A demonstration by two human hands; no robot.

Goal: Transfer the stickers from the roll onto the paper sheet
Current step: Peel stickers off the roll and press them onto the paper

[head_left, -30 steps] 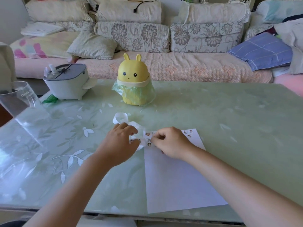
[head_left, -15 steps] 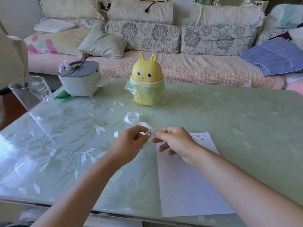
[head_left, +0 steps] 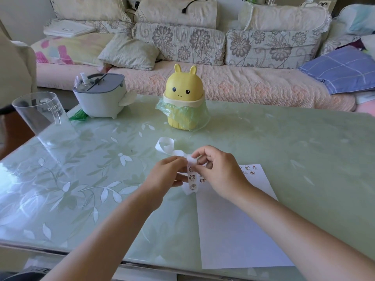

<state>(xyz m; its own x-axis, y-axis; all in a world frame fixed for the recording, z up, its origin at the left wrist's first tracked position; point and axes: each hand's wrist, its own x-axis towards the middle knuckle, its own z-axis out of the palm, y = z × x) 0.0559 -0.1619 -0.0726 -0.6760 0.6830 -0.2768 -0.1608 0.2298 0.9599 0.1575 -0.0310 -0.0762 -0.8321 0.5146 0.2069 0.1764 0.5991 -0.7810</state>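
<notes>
A white sticker strip (head_left: 191,177) with small cartoon stickers hangs upright between my hands, its bare curled tail (head_left: 165,146) lying on the table behind. My left hand (head_left: 166,177) pinches the strip from the left. My right hand (head_left: 215,171) pinches its upper edge from the right, fingers curled over it. The white paper sheet (head_left: 233,226) lies flat under and in front of my right hand, with several stickers (head_left: 248,171) stuck near its far edge.
A yellow bunny-shaped bin (head_left: 184,100) with a green bag stands mid-table. A grey and white appliance (head_left: 100,96) and a clear plastic cup (head_left: 43,116) sit at the far left. A sofa (head_left: 203,57) with cushions runs behind the green glass table (head_left: 304,149).
Both hands have lifted the strip off the table and turned it upright, so a longer stretch with stickers now hangs between them. The view has shifted left.
</notes>
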